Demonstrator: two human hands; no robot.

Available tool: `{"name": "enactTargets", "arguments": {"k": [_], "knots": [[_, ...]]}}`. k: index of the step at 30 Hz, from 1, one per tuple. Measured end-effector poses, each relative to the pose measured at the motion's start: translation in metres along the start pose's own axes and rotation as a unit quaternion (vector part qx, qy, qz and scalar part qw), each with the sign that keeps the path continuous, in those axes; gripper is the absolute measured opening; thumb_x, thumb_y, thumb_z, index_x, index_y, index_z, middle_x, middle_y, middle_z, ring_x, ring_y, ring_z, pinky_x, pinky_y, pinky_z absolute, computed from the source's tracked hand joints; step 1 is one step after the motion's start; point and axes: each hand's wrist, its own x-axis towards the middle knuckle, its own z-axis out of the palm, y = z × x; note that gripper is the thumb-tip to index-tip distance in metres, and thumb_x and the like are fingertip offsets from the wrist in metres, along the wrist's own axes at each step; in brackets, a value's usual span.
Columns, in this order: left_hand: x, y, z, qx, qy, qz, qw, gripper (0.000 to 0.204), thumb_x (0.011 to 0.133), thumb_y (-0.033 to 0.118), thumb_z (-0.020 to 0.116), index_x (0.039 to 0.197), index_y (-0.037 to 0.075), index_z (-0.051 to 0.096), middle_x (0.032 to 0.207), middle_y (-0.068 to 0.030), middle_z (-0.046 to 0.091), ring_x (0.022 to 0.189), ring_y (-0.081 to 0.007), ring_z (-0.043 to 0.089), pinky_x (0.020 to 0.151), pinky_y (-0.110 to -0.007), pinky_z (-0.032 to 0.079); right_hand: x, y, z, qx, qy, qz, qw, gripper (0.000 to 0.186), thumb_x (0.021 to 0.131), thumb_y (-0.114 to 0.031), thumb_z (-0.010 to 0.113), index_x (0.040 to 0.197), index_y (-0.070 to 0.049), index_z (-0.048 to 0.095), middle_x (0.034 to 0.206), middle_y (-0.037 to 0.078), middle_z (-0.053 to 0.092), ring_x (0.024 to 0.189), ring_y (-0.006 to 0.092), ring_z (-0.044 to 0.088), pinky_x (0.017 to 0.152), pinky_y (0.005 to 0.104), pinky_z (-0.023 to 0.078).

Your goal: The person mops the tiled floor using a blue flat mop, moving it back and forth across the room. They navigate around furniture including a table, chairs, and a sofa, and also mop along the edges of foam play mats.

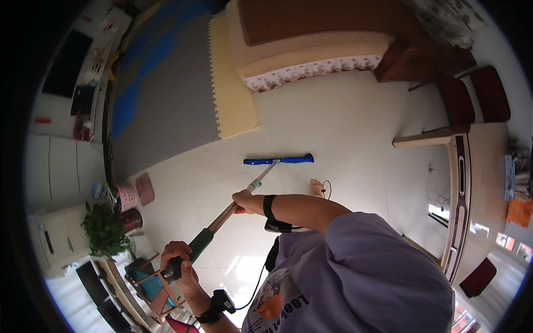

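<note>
A flat mop (222, 217) slants across the floor, with a metal pole, a dark grip and a wide blue head (297, 159) lying on pale tiles. My left hand (182, 265) is closed round the dark grip at the top end. Farther down, my right hand (243, 202) wraps the metal pole, its arm reaching across my body. Both wrists carry black straps with small devices. My bare foot (317, 187) shows just to the right of the mop head.
Grey, blue and yellow foam mats (166, 100) cover the far left floor. Ahead stands a bed or couch (311, 53) with a floral skirt. To the right are a desk (483, 183) and a dark red chair (458, 100). A plant (105, 228) and a pink bin (126, 197) stand left.
</note>
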Motion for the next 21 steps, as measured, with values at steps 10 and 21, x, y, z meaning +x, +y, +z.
{"name": "enactTargets", "arguments": {"k": [10, 21], "knots": [[0.026, -0.037, 0.137, 0.061, -0.163, 0.041, 0.984, 0.008, 0.078, 0.006, 0.061, 0.081, 0.002, 0.054, 0.083, -0.0106, 0.054, 0.080, -0.0217, 0.052, 0.080, -0.038, 0.044, -0.003, -0.091, -0.149, 0.004, 0.187, -0.168, 0.968, 0.015, 0.076, -0.007, 0.057, 0.069, 0.005, 0.053, 0.063, 0.016, 0.058, 0.046, 0.0260, 0.059, 0.034, 0.0348, 0.049], [0.050, -0.037, 0.273, 0.009, -0.362, 0.019, 0.932, 0.013, 0.077, -0.006, 0.052, 0.087, -0.001, 0.058, 0.078, -0.0109, 0.062, 0.083, -0.0227, 0.061, 0.096, -0.047, 0.039, -0.033, -0.114, -0.311, 0.102, 0.242, -0.136, 0.955, 0.022, 0.077, -0.014, 0.057, 0.086, 0.006, 0.053, 0.073, 0.015, 0.061, 0.053, 0.0243, 0.062, 0.038, 0.0332, 0.052]]}}
